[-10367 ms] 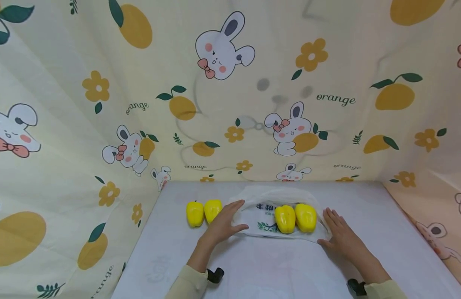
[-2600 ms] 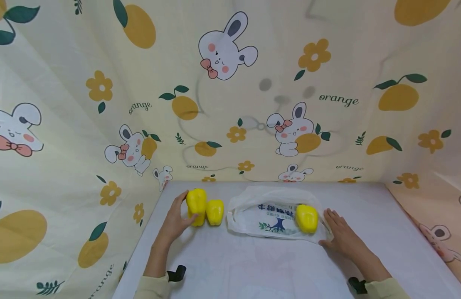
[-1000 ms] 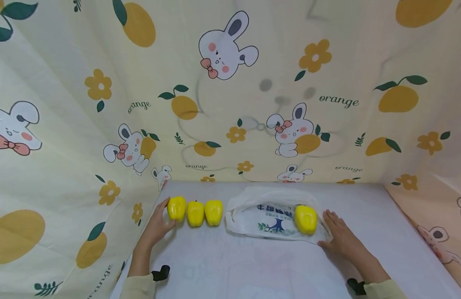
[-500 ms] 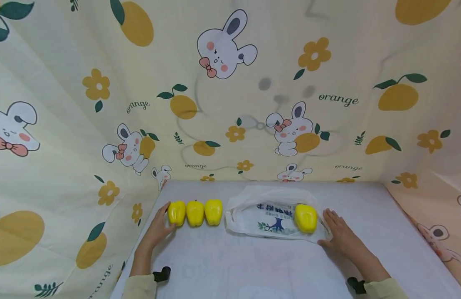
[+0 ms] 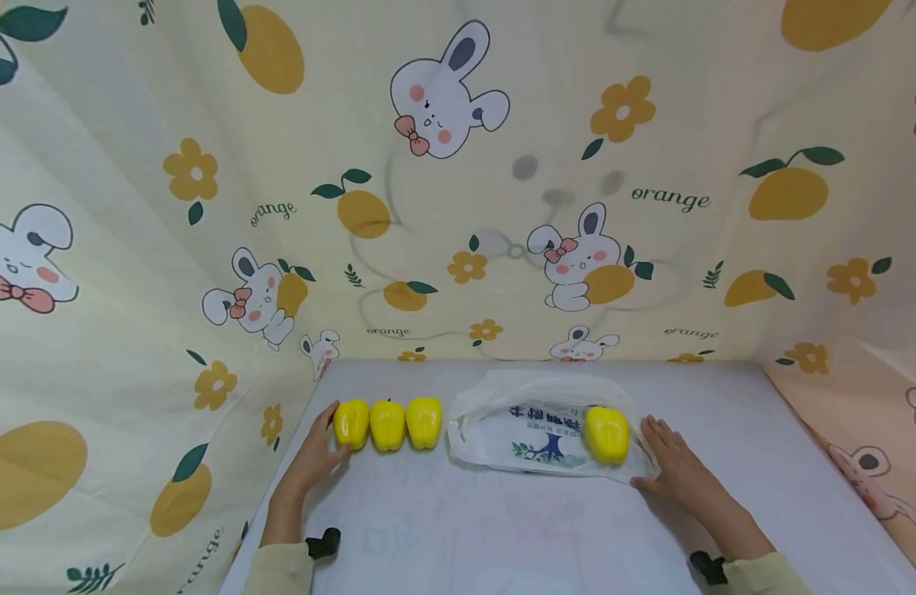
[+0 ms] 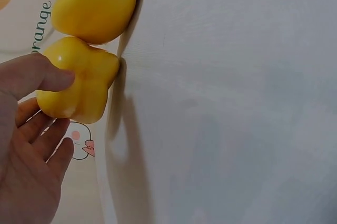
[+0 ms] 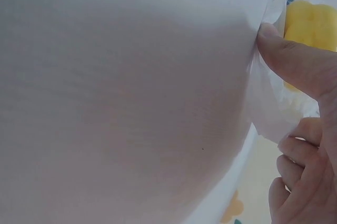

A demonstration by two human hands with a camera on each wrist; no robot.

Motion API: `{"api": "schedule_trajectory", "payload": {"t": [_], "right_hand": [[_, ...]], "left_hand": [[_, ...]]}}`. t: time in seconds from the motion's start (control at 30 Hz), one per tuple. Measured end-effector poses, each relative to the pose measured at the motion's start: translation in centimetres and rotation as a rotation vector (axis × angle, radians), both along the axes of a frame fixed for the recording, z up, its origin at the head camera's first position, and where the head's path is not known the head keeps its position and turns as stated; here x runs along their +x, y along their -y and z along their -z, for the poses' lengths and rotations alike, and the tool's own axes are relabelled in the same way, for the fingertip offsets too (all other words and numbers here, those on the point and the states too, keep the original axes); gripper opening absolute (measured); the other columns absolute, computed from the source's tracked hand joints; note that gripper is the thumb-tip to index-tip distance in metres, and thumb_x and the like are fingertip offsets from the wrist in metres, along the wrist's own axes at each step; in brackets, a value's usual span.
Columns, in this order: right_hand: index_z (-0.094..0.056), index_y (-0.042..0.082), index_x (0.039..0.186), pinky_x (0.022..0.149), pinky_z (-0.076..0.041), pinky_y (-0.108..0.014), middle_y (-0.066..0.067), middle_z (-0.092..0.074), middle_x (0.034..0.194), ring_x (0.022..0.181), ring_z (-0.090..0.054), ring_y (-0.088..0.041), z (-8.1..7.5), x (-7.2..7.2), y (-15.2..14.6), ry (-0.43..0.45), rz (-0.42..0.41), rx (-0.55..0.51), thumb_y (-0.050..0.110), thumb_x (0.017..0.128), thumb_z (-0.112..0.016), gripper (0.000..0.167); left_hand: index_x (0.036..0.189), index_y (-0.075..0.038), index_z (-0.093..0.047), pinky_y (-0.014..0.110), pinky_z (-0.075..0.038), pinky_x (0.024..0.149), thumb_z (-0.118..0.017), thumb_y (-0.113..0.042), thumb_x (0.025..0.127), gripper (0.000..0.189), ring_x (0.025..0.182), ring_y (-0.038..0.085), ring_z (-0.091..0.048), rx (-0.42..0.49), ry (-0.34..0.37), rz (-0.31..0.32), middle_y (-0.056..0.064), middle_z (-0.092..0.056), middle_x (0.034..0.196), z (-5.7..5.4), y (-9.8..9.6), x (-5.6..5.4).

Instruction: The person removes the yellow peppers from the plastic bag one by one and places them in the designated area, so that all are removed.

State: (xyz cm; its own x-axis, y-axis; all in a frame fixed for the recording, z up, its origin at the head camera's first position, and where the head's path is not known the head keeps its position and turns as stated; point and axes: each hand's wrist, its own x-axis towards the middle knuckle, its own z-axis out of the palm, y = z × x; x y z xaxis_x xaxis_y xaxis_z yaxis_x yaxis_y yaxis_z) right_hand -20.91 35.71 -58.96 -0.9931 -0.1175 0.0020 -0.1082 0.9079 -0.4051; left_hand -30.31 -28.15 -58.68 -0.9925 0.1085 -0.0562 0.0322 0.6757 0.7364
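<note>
My left hand [image 5: 312, 454] holds the leftmost yellow bell pepper [image 5: 351, 425] at the end of a row on the table. In the left wrist view, the thumb lies across this pepper [image 6: 79, 84] and the fingers reach behind it. Beside it stand a second bell pepper [image 5: 387, 426] and a third bell pepper [image 5: 424, 423]. Another yellow bell pepper [image 5: 607, 435] lies in the right part of a white plastic bag [image 5: 495, 446] with printed writing and a tree. At the bag's right end rests my right hand [image 5: 684, 471], fingers extended, thumb at the bag's edge [image 7: 268, 108].
A white-covered table [image 5: 502, 529] bears everything. Behind it and at both sides hangs a cream curtain [image 5: 443, 215] printed with rabbits, flowers and oranges. A strip of tabletop separates the pepper row from the bag.
Over the earlier frames, my left hand carried one pepper out of the bag to the row's left end and lowered it onto the table. My right hand stayed at the bag.
</note>
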Motion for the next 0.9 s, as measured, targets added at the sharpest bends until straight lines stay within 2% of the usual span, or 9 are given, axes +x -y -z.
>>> {"api": "schedule_trajectory", "payload": {"t": [0.47, 0.7, 0.9], "right_hand": [[-0.031, -0.014, 0.161, 0.125, -0.021, -0.072, -0.038, -0.023, 0.168, 0.154, -0.023, -0.059, -0.24, 0.14, 0.08, -0.024, -0.016, 0.022, 0.030, 0.080, -0.095, 0.112], [-0.030, -0.013, 0.161, 0.126, -0.020, -0.071, -0.038, -0.023, 0.168, 0.154, -0.023, -0.059, 0.05, 0.12, -0.01, -0.036, -0.016, 0.027, 0.029, 0.080, -0.095, 0.112], [-0.030, -0.013, 0.161, 0.126, -0.021, -0.071, -0.038, -0.023, 0.168, 0.154, -0.023, -0.058, 0.13, 0.21, -0.05, -0.035, -0.012, 0.032, 0.029, 0.080, -0.095, 0.112]], "left_hand": [[0.172, -0.007, -0.007, 0.064, -0.009, 0.132, -0.068, -0.006, 0.098, 0.096, 0.164, 0.045, -0.010, -0.012, 0.036, -0.001, 0.023, -0.012, 0.178, -0.02, -0.13, -0.09], [0.173, -0.009, -0.006, 0.065, -0.007, 0.132, -0.061, -0.005, 0.098, 0.093, 0.164, 0.044, -0.007, 0.000, 0.061, -0.033, 0.021, -0.009, 0.179, 0.14, -0.22, -0.11], [0.172, -0.007, -0.008, 0.065, -0.007, 0.132, -0.059, -0.004, 0.098, 0.091, 0.164, 0.045, -0.008, 0.023, 0.044, -0.022, 0.022, -0.010, 0.179, 0.27, 0.05, 0.04]]}}
